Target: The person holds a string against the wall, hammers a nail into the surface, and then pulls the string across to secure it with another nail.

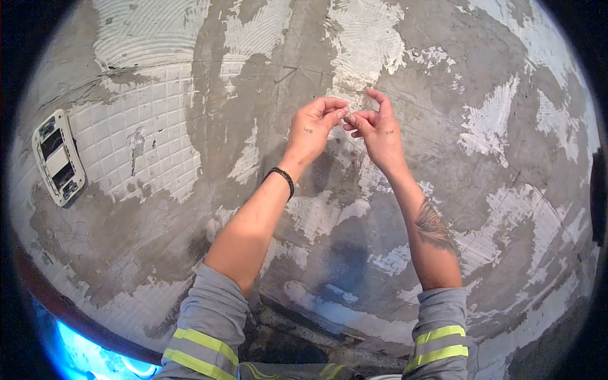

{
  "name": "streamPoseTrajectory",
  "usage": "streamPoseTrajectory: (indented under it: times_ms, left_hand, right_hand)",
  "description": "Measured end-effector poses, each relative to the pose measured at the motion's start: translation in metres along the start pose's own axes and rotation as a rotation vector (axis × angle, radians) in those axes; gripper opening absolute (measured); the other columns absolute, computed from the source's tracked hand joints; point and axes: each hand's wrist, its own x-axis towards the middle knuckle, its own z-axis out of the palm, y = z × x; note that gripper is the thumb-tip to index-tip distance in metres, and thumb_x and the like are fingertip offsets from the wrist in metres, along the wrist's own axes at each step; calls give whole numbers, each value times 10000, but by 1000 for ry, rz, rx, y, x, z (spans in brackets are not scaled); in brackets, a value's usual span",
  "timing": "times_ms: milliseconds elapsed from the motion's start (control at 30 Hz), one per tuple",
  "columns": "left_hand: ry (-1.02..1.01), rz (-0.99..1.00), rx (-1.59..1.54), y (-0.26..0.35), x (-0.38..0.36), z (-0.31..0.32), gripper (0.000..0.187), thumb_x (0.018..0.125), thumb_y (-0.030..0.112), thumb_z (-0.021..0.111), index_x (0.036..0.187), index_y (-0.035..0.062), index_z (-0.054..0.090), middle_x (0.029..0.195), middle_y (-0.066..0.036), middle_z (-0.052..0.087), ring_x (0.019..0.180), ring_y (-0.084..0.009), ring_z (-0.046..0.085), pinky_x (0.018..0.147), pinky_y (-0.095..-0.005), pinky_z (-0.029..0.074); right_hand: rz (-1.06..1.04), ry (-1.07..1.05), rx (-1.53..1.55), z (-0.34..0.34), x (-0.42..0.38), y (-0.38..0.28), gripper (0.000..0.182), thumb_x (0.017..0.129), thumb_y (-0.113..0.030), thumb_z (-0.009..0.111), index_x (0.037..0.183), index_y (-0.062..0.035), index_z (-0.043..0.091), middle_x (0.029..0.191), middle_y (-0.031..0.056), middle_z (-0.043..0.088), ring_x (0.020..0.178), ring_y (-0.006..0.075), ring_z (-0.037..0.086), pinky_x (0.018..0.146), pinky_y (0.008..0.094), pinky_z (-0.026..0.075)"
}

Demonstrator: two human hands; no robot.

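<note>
Rough grey cement (437, 114), floor or wall I cannot tell, fills the view, with white patches across it; one scored in a grid (152, 120) lies at 10 o'clock. The grey sleeves (212, 304) with yellow bands reach in from 7 and 4 o'clock. A pale-framed panel (57, 156) sits at 9 o'clock, slightly tilted and well apart from the hands.

The left hand (309, 130) is at 12 o'clock, a dark band (282, 182) on its wrist; the right hand (383, 136) is at 2. Their tips meet between them, at 1 o'clock, where thumb and fingers of both look pinched on a tiny bit (348, 116). One right finger points clear, toward 12.

The bit is too small and covered to identify. I judge it very light, easily dropped and perhaps fragile; its stiffness and slipperiness cannot be told. Fingertips alone suit it: a gentle pinch at opposite edges, one hand to each side, without squeezing its middle.
</note>
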Motion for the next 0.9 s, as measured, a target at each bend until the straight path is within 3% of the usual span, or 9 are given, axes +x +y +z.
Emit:
streamPoseTrajectory:
  times_ms: [100,300,433,500,900]
  left_hand:
    - [-73,-8,-74,-4,2,-4,170,919,54,615,1072,-12,652,952,-53,688,875,-114,637,796,-263,528]
    - [-57,-71,-3,-5,-4,-2,185,910,45,619,1085,-12,640,947,-58,690,871,-121,639,794,-267,529]
    - [-24,20,128,-8,-6,-3,210,901,41,631,1104,-8,619,958,-80,692,886,-129,643,800,-274,526]
    - [-62,37,205,-10,-6,-5,216,897,40,636,1106,-6,614,965,-87,693,895,-132,645,802,-275,524]
    - [41,-39,24,-19,-16,5,153,894,70,660,1026,-7,657,968,-72,699,860,-121,639,762,-263,514]
  right_hand:
    - [147,-51,237,-3,3,8,260,923,-62,619,1149,46,551,858,86,691,705,122,658,626,249,550]
    - [315,-58,321,0,4,6,169,936,-53,605,1083,30,598,835,59,674,679,99,634,608,234,548]
    - [417,-88,454,-5,2,11,119,941,-76,607,1026,7,616,842,46,664,684,88,622,608,223,540]
    - [512,-235,496,-10,3,13,111,944,-99,611,1013,-12,617,832,28,648,678,82,606,612,210,532]
    - [447,-31,566,4,-3,21,72,951,-121,605,939,-51,621,756,-18,611,636,65,566,574,207,508]
